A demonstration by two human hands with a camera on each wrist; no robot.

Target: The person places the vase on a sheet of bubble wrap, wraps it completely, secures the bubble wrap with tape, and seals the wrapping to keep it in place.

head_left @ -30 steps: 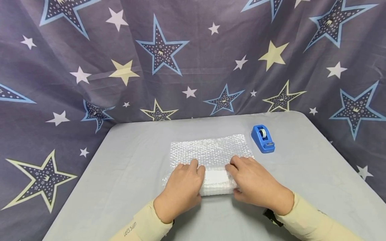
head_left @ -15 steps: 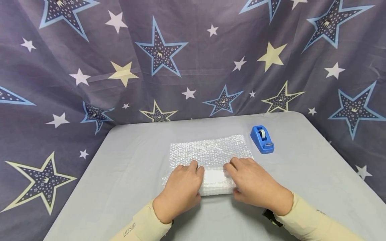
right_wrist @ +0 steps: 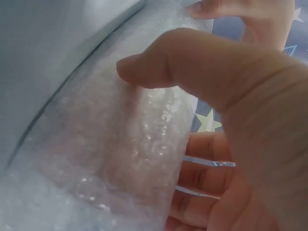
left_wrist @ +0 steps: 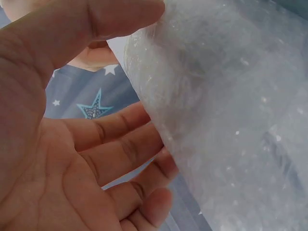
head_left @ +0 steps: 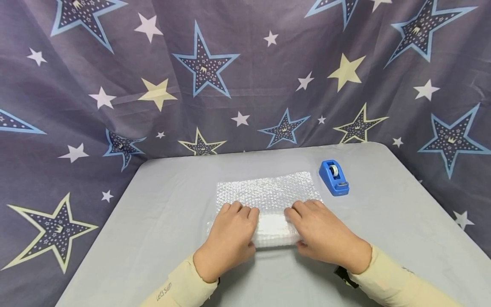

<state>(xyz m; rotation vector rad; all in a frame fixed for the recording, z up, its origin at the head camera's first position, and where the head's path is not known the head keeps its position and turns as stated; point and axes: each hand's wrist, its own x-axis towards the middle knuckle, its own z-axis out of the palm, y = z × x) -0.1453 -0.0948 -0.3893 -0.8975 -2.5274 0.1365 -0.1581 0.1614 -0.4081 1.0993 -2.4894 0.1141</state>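
A sheet of clear bubble wrap (head_left: pixel 268 192) lies on the table, its near end folded over into a thick bundle. A flat white rectangle (head_left: pixel 273 222) shows through the plastic, between the hands. My left hand (head_left: pixel 232 234) grips the bundle's left end, thumb at the near side and fingers over the far side. At the right end my right hand (head_left: pixel 322 232) holds it the same way. The left wrist view has the bundle's bubble wrap (left_wrist: pixel 231 106) between thumb and fingers. In the right wrist view, my thumb presses on the wrap (right_wrist: pixel 96 144), with the other fingers behind.
A blue tape dispenser (head_left: pixel 334 178) with a roll of tape stands just beyond the sheet's right side. The pale grey covered table (head_left: pixel 165 192) reaches back to a dark curtain (head_left: pixel 245 85) printed with stars.
My left hand's fingers have shifted, and its knuckles now line up along the bundle's far side. The right hand and the bubble wrap look almost unmoved.
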